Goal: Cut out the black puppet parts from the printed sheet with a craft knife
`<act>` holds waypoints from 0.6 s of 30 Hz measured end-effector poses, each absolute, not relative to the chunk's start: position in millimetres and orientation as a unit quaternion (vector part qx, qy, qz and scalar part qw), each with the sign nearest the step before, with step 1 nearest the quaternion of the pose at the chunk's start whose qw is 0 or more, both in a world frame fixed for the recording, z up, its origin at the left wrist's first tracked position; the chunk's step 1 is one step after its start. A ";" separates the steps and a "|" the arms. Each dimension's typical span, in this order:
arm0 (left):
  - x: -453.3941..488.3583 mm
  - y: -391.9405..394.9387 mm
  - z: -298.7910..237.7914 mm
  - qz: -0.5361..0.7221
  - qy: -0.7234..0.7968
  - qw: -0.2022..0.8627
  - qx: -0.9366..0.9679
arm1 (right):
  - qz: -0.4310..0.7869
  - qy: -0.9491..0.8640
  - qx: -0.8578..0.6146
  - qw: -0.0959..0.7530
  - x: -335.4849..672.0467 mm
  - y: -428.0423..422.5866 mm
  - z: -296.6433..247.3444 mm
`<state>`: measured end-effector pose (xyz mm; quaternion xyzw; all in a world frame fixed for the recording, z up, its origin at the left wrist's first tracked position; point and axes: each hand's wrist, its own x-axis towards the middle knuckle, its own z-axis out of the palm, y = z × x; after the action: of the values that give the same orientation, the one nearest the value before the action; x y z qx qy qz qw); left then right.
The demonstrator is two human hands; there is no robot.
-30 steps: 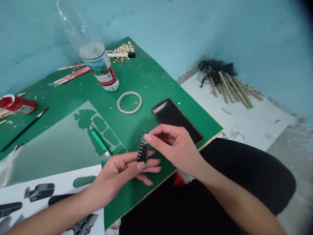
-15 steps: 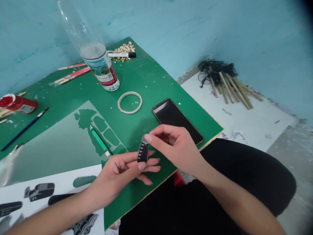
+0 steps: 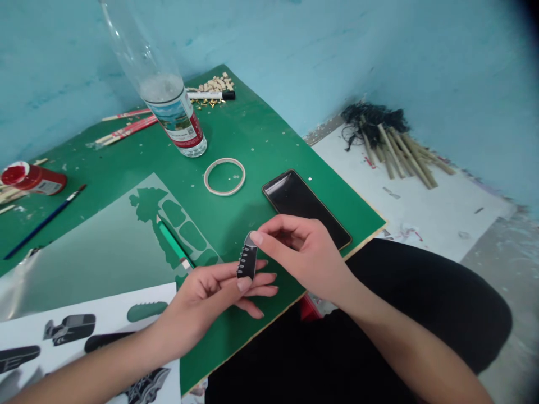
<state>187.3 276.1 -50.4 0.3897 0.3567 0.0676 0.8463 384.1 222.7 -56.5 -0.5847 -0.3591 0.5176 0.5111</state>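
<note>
A small black-and-grey paper cutout [image 3: 247, 259] with a row of pale loops along its left edge is held between both hands. My left hand [image 3: 219, 289] pinches its lower end between thumb and fingers, the other fingers spread behind it. My right hand [image 3: 309, 252] grips the grey upper tip between thumb and forefinger. Left of the cutout lies a green pencil [image 3: 172, 241] on a translucent sheet [image 3: 101, 241] with shapes cut out of it. Under my left forearm is a white printed sheet [image 3: 112, 303] bearing dark shapes and one cut-out hole.
On the green table [image 3: 261, 134] stand a clear plastic bottle [image 3: 174, 115] and a red paint jar [image 3: 36, 178]. A tape roll [image 3: 224, 177], a phone [image 3: 305, 205], a paintbrush [image 3: 46, 220] and a marker [image 3: 213, 95] lie around. Several sticks [image 3: 404, 151] rest on the floor at right.
The view has shifted very slightly. Both hands keep the same hold on the cutout, and nothing else has visibly moved.
</note>
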 end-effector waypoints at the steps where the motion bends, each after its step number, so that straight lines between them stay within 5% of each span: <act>1: 187.4 276.1 -50.4 0.069 0.358 0.845 0.391 | 0.518 -0.359 -0.582 0.513 384.2 222.5 -56.5; 18: 187.2 274.8 -49.7 0.071 0.354 0.839 0.407 | 0.510 -0.376 -0.574 0.519 384.2 221.4 -56.2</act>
<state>187.2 274.8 -49.7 0.4066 0.3543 0.0705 0.8392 384.2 221.4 -56.2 -0.5738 -0.3756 0.5097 0.5195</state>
